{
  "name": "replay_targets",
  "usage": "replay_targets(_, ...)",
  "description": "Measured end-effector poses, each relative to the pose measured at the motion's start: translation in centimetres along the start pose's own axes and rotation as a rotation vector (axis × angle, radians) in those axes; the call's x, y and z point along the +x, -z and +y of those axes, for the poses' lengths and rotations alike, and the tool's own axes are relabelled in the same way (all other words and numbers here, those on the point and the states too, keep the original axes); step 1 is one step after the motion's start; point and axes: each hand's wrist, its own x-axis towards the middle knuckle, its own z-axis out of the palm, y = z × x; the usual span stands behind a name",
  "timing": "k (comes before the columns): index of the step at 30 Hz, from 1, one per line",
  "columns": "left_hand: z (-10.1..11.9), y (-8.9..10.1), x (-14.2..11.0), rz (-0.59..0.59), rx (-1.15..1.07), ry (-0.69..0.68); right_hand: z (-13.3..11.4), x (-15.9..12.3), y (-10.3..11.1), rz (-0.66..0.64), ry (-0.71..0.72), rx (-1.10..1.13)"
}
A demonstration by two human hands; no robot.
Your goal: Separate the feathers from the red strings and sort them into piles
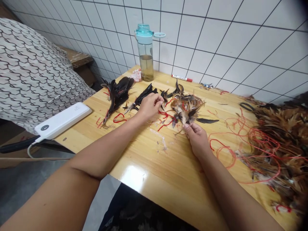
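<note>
Left hand: your left hand (149,106) rests on the wooden table (168,173), fingers curled narrow around a thin dark feather (160,103) pinched at the fingertips; whether anything more sits in the palm cannot be told.
Right hand: your right hand (196,137) lies palm down, fingertips closed on the quill ends at the near edge of the brown feather bundle (186,108).
Brown feather bundle: it sits on the table between your two hands, nearer the right, tangled with red thread (166,121) that trails toward the left hand.
Black feathers: one heap (117,93) lies left of your left hand, and a smaller dark spray (141,97) lies just beside the knuckles, touching or nearly so.
Large feather pile: a broad mass of brown feathers and red string (276,141) covers the right end of the table, well apart from the left hand.
Bottle: a clear water bottle with a teal lid (146,51) stands upright at the tiled wall, part filled with a yellowish liquid.
Marker: a white pen with a red cap (181,78) lies along the wall edge, right of the bottle.
Power bank: a white power bank (63,121) rests on the left corner of the table, cable attached.
</note>
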Motion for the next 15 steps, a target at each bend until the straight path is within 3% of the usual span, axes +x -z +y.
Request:
replay_targets(7,-1.9,-1.5,0.1,-0.001,0.214,-0.095,0.6,0.5,0.1,0.056,-0.024,0.132)
replay_targets(15,-0.7,-3.4,1.4,-0.102,0.33,0.088,0.7,1.1,0.4,0.06,-0.067,0.319)
